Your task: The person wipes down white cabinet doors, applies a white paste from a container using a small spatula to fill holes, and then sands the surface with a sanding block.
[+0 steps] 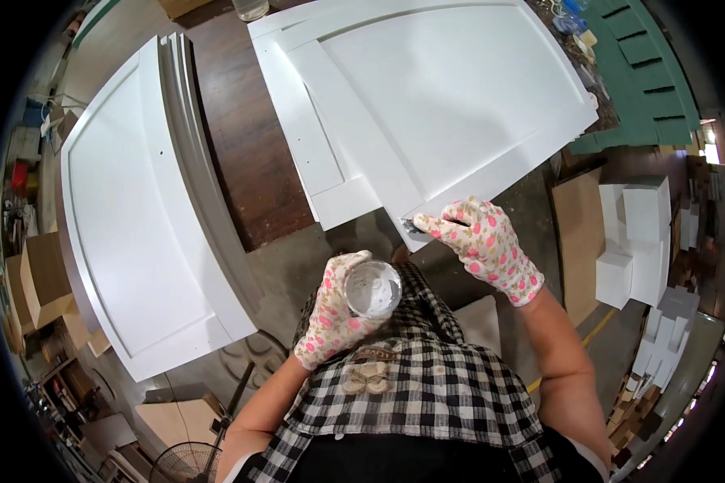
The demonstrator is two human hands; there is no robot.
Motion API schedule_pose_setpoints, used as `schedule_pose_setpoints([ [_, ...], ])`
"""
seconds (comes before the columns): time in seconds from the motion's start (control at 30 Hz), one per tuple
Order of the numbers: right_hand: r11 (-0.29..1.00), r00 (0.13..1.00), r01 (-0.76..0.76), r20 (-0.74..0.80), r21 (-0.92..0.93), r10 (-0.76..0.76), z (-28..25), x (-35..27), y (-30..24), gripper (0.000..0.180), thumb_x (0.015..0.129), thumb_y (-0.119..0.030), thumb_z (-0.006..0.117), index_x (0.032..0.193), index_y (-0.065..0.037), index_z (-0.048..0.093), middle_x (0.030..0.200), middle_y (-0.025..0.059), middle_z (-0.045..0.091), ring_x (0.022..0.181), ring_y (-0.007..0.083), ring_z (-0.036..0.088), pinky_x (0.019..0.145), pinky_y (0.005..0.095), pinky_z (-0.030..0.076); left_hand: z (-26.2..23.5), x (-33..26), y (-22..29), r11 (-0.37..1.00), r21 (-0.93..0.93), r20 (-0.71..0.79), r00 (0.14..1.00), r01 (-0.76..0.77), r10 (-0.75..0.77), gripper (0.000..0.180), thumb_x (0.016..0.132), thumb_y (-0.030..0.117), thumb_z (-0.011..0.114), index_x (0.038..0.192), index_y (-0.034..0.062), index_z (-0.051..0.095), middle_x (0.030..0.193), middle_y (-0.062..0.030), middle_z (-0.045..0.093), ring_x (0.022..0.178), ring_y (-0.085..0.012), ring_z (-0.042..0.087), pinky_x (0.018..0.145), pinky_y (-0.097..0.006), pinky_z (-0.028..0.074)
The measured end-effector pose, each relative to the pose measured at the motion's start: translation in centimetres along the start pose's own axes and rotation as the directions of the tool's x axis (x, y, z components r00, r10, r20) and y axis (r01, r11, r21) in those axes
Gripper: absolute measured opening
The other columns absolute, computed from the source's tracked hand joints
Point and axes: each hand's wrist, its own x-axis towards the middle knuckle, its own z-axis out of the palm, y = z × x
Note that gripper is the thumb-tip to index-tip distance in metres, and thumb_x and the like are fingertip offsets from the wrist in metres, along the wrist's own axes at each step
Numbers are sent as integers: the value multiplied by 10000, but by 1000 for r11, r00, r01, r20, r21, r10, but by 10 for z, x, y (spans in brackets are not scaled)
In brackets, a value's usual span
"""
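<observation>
The left hand (334,310), in a flowered glove, curls around a small round tub (372,290) of white filler, fingers wrapped under and beside it, open top facing up, held close to the chest. The right hand (485,245), gloved the same way, pinches a small dark tool (415,227) between thumb and fingertips and presses its tip to the near corner of a white panelled door (451,97) lying flat just ahead.

The tub looks light and rigid, easy to cup from below, though the wet paste inside would spill if it tipped, so a level grip around the wall seems safest. The tool is thin and stiff, and a fingertip pinch near its working end suits it. The door looks broad, stiff and fairly heavy, with a freshly coated face that would likely mark easily; its edges are the places to take hold.

The door's near corner overhangs the dark wooden table (250,153) toward the right hand, leaving open floor beneath and around the person. To the left of the left hand, a second white door (129,209) lies flat with a strip of bare table between the two. Right of the right hand stand white blocks (640,241) and a brown board (580,241), well apart from the hands.
</observation>
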Motion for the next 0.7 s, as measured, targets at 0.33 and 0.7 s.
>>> schedule_pose_setpoints([
  [0.33,990,1000,-5,-30,138,9,-11,8,-6,441,746,-48,641,1163,-190,665,872,33,602,778,208,593,657,335,498,-3,1,13,997,-51,-45,998,51,-53,800,626,177,827,1313,61,433,1239,-141,473,1150,-299,499,981,-381,424],
  [0.7,912,899,213,295,352,-323,-10,23,-49,387,745,-125,630,1131,-156,642,801,-7,641,691,182,632,582,319,481,3,-3,24,998,45,-90,995,-31,35,782,632,180,834,1303,69,449,1241,-138,485,1153,-300,503,981,-387,428],
])
